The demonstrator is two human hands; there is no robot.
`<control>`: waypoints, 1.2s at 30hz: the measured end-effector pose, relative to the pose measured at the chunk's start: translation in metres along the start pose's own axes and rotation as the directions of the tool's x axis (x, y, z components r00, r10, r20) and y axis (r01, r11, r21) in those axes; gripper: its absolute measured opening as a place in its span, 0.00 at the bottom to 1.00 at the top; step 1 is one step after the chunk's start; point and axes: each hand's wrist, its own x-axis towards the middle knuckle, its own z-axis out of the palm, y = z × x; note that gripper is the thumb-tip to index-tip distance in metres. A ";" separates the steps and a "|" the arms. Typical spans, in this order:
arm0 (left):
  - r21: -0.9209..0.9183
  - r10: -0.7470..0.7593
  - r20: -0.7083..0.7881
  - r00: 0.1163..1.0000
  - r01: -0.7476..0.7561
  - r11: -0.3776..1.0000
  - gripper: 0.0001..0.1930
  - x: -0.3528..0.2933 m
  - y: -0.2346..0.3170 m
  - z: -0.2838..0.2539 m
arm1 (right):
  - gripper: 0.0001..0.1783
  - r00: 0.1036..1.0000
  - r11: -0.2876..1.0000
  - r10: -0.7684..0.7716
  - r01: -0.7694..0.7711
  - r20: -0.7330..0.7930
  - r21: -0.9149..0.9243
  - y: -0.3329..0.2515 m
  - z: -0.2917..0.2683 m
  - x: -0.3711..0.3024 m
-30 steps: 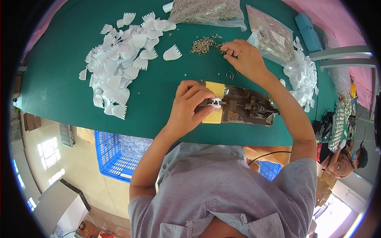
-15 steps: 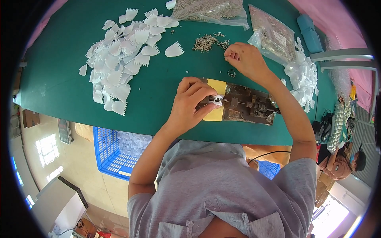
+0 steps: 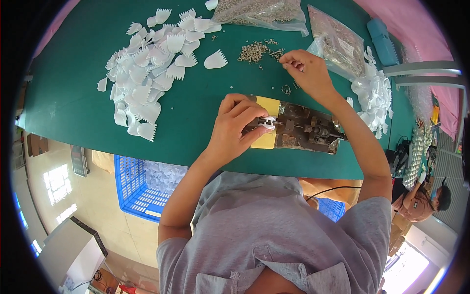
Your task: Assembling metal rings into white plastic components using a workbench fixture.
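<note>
My left hand (image 3: 234, 126) pinches a white plastic hair claw piece (image 3: 267, 123) between thumb and fingers. It holds the piece against the end of a dark metal fixture (image 3: 306, 128), beside a yellow patch (image 3: 267, 105) on it. Most of the piece is hidden by my fingers. My right hand (image 3: 306, 71) hovers just right of a small heap of metal springs or clips (image 3: 253, 52), thumb and forefinger pressed together. Whatever sits in that pinch is too small to make out. A wire ring (image 3: 286, 89) lies between the heap and the fixture.
Many loose white toothed pieces (image 3: 142, 73) are piled at the left. Two clear bags of metal parts (image 3: 262, 12) lie at the back. More white pieces (image 3: 374, 98) and a blue box (image 3: 382, 41) are at right. A blue crate (image 3: 129, 188) stands below the table's front edge.
My right hand has shifted slightly away from the metal heap, its fingers rearranged and still pinched. A small part now lies apart just below the heap. My left hand stays put.
</note>
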 end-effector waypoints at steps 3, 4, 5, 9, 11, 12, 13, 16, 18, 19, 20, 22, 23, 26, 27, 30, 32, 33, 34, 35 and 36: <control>0.012 0.025 -0.006 1.000 -0.025 1.000 0.15 0.000 0.001 -0.002 | 0.07 0.999 1.000 -0.025 0.025 0.031 0.002 -0.020 0.008 0.003; 0.023 0.028 -0.009 1.000 -0.027 0.999 0.15 0.000 0.002 -0.002 | 0.07 0.999 1.000 -0.025 0.025 0.030 0.002 -0.022 0.012 0.005; 0.034 0.030 -0.013 0.999 -0.029 0.999 0.15 0.000 0.002 -0.002 | 0.07 0.997 0.997 -0.071 0.072 0.038 -0.013 -0.023 0.017 0.008; 0.016 0.027 -0.011 1.000 -0.027 0.999 0.15 0.001 0.002 0.000 | 0.07 0.993 0.990 -0.109 0.112 0.034 -0.081 -0.022 0.031 0.016; 0.018 0.022 -0.010 1.000 -0.022 1.000 0.15 0.001 0.003 -0.001 | 0.08 0.992 0.989 -0.114 0.119 0.061 -0.088 -0.023 0.029 0.016; 0.019 0.020 -0.014 1.000 -0.020 1.000 0.15 0.001 0.004 -0.002 | 0.08 0.990 0.988 -0.114 0.122 0.084 -0.096 -0.023 0.027 0.016; 0.016 0.017 -0.010 1.000 -0.017 1.000 0.15 0.001 0.004 -0.002 | 0.08 0.989 0.988 -0.116 0.124 0.087 -0.096 -0.022 0.026 0.016; 0.018 0.027 -0.016 1.000 -0.027 0.999 0.16 0.000 0.002 -0.002 | 0.09 0.990 0.999 -0.036 0.041 0.138 -0.033 -0.020 0.023 0.019; 0.023 0.040 -0.027 0.999 -0.039 0.999 0.16 -0.001 0.000 0.000 | 0.09 0.977 0.999 0.052 -0.050 0.206 -0.014 -0.023 0.019 0.022; 0.007 0.027 -0.030 0.999 -0.027 1.000 0.17 -0.002 -0.001 0.001 | 0.09 0.977 0.999 0.051 -0.048 0.206 -0.016 -0.024 0.016 0.025; -0.008 0.015 -0.034 0.999 -0.015 1.000 0.18 -0.002 -0.001 0.002 | 0.10 0.960 0.997 0.080 -0.074 0.270 -0.033 -0.025 0.013 0.027; 0.004 0.015 -0.025 1.000 -0.015 1.000 0.17 -0.001 0.002 -0.001 | 0.10 0.937 0.994 0.110 -0.097 0.333 -0.054 -0.027 0.012 0.026; 0.017 0.014 -0.014 1.000 -0.014 1.000 0.17 0.000 0.003 -0.002 | 0.09 0.971 0.998 0.044 -0.031 0.234 -0.059 -0.029 0.015 0.020; 0.020 0.024 -0.020 1.000 -0.024 1.000 0.17 0.000 0.002 -0.001 | 0.08 0.990 0.986 -0.097 0.109 0.098 -0.124 -0.031 0.023 0.004; 0.020 0.023 -0.019 1.000 -0.023 1.000 0.17 -0.001 0.002 -0.001 | 0.08 0.983 0.968 -0.171 0.179 0.061 -0.176 -0.031 0.025 0.001; 0.019 0.032 -0.032 0.999 -0.032 0.999 0.17 -0.001 0.003 -0.002 | 0.09 0.999 0.999 -0.034 0.035 0.033 -0.011 -0.029 0.018 -0.004; 0.000 0.017 -0.019 1.000 -0.017 1.000 0.17 0.000 0.003 -0.002 | 0.08 0.999 0.999 -0.040 0.040 -0.028 0.000 -0.019 0.013 0.001; -0.001 0.017 -0.016 1.000 -0.018 1.000 0.17 0.000 0.002 -0.002 | 0.08 0.995 0.999 -0.043 0.044 -0.092 0.011 -0.016 0.012 0.002; 0.006 0.021 -0.020 1.000 -0.021 1.000 0.17 -0.001 0.002 -0.002 | 0.08 0.995 0.999 -0.041 0.042 -0.093 0.011 -0.016 0.014 0.001; 0.013 0.024 -0.023 0.999 -0.024 1.000 0.17 -0.001 0.001 -0.001 | 0.08 0.997 0.999 -0.047 0.045 -0.058 -0.026 -0.017 0.018 0.000; 0.013 0.023 -0.022 0.999 -0.023 1.000 0.17 -0.001 0.002 -0.001 | 0.08 0.998 0.997 -0.053 0.051 -0.021 -0.062 -0.018 0.020 0.000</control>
